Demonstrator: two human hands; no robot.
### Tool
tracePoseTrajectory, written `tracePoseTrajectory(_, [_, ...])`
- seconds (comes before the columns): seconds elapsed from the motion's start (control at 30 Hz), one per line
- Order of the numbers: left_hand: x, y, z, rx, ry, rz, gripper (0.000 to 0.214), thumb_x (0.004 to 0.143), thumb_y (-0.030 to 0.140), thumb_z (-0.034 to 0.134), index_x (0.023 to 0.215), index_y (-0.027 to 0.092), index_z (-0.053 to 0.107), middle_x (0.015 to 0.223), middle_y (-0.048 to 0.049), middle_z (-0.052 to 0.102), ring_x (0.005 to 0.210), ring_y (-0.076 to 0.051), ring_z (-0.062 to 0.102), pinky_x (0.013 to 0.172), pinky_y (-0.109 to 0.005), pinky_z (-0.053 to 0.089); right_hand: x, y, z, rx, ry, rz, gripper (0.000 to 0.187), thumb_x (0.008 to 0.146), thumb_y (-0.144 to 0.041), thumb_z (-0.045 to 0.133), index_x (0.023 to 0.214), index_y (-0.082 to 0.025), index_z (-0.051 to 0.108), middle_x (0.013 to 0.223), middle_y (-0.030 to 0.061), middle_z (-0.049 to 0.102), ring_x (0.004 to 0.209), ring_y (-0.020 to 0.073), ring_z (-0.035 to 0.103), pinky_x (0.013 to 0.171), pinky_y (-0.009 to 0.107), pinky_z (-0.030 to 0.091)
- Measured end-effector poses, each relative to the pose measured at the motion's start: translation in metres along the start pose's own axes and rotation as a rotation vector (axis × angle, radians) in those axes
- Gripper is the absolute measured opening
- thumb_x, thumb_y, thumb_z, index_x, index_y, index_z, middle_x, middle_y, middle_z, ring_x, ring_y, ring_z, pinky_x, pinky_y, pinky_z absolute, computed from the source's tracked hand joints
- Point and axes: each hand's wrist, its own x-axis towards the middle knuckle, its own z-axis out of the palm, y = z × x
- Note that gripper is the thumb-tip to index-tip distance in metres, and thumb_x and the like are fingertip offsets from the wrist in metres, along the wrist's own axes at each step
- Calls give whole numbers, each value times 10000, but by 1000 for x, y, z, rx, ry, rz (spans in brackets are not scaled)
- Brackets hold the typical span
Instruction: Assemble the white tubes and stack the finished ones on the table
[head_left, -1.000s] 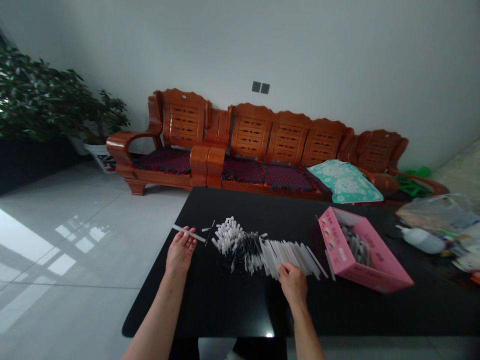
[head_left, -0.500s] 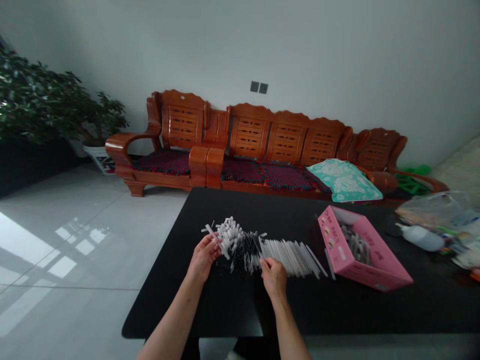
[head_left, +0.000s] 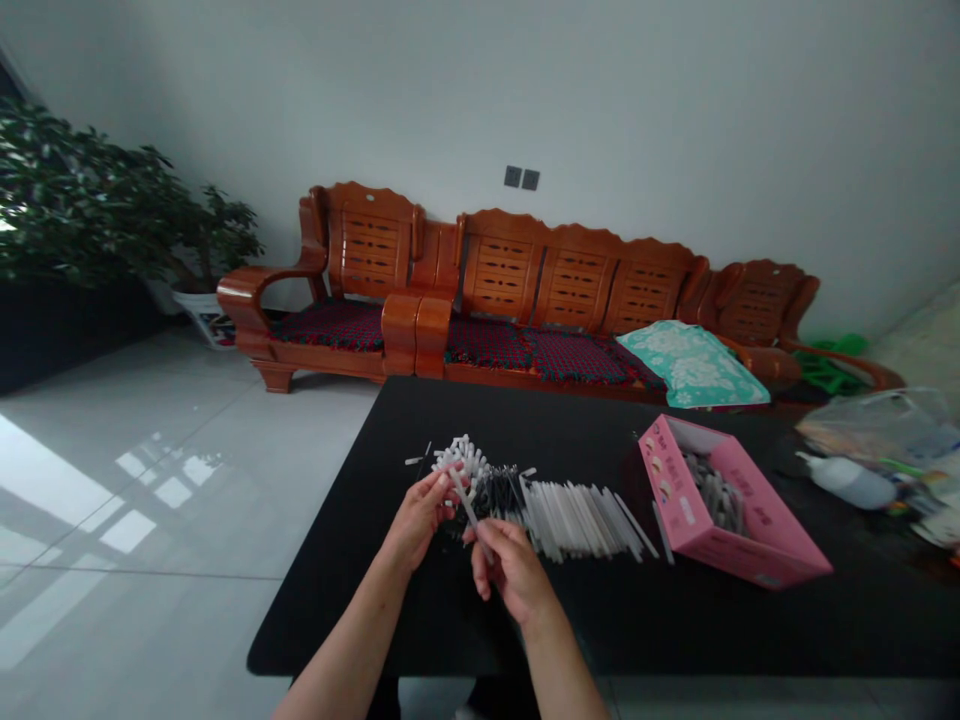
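Between my two hands a slim, whitish, pen-like tube (head_left: 469, 510) slants down to the right. My left hand (head_left: 421, 512) pinches at its upper end, the fingertips partly hiding what is there. Lower down, my right hand (head_left: 513, 568) has its fingers closed round the tube. Just behind my left hand lies a heap of short white caps (head_left: 466, 455). Beside it is a bunch of thin dark sticks (head_left: 501, 490), too small to make out clearly. To their right, many whitish tubes (head_left: 581, 518) lie side by side in a row.
A pink open box (head_left: 757, 535) with grey-white sticks (head_left: 716, 490) inside stands on the black table (head_left: 360, 620). Right of it are a white bottle (head_left: 847, 478) and a clear plastic bag (head_left: 874, 425). A wooden sofa (head_left: 502, 260) runs behind the table.
My right hand has lifted from the row of tubes and come left to my left hand, with a tube now held between them. My left hand has shifted slightly right.
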Motion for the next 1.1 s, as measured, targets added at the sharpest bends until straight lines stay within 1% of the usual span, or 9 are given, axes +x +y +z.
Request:
tracePoseTrajectory(0.1, [2, 7, -5, -43, -4, 14, 379, 765, 341, 753, 1061, 107, 718, 894, -113, 711, 629, -103, 592, 523, -179, 429, -5, 2, -1, 106, -101, 56, 381, 834, -475, 622, 862, -97, 665, 432, -25, 552, 293, 93, 447, 293, 178, 321])
tracePoseTrajectory(0.23, [1, 7, -6, -10, -5, 0, 315, 756, 348, 762, 944, 97, 731, 788, -83, 690, 576, -79, 547, 515, -170, 413, -4, 9, 5, 214, -130, 91, 484, 889, -535, 533, 926, -79, 690, 460, -9, 572, 300, 100, 468, 291, 189, 329])
tracePoseTrajectory(0.4, [0, 6, -7, 41, -28, 1, 339, 772, 385, 738, 965, 107, 724, 808, -75, 699, 580, -69, 546, 515, -160, 403, 2, 16, 7, 337, -164, 124, 366, 857, -468, 614, 890, -113, 696, 390, -82, 438, 270, 60, 338, 285, 170, 252])
tracePoseTrajectory(0.53, [2, 2, -7, 90, 35, 6, 357, 708, 370, 789, 935, 100, 733, 765, -71, 708, 538, -59, 530, 503, -159, 397, 4, 16, 6, 304, -143, 127, 333, 838, -468, 624, 825, -138, 672, 370, -103, 368, 274, 53, 267, 294, 175, 203])
tracePoseTrajectory(0.67, [11, -4, -13, 108, 177, 48, 377, 630, 392, 819, 833, 85, 736, 685, -54, 683, 496, -54, 497, 463, -159, 379, 4, 18, 5, 4, 21, 58, 351, 841, -505, 572, 772, -165, 626, 379, -107, 338, 293, 60, 233, 328, 195, 165])
tracePoseTrajectory(0.8, [22, 0, -37, 96, 421, 170, 403, 568, 420, 822, 785, 97, 717, 672, -35, 673, 503, -61, 511, 461, -163, 403, -4, 26, -4, -655, 258, -282, 362, 863, -445, 551, 650, -157, 602, 492, -57, 398, 455, 79, 346, 453, 214, 234])
tracePoseTrajectory(0.87, [28, 3, -48, 184, 456, 207, 406, 616, 441, 786, 830, 102, 718, 688, -35, 679, 520, -72, 533, 474, -172, 426, -10, 32, -13, -863, 324, -382, 386, 896, -419, 508, 621, -160, 586, 530, -41, 411, 521, 96, 379, 507, 226, 259])
tracePoseTrajectory(1.0, [40, -4, -58, 493, 475, 178, 387, 702, 456, 698, 866, 107, 723, 620, -19, 657, 515, -123, 581, 472, -218, 461, -17, 37, -33, -982, 415, -352, 419, 932, -433, 434, 624, -179, 560, 505, -35, 439, 501, 114, 409, 505, 235, 267])
tracePoseTrajectory(1.1, [50, -12, -58, 778, 517, 134, 345, 745, 396, 659, 939, 121, 733, 628, -24, 685, 543, -159, 645, 555, -255, 514, -19, 28, -51, -1072, 513, -345, 424, 937, -444, 404, 671, -183, 606, 518, -3, 533, 512, 142, 486, 518, 238, 306])
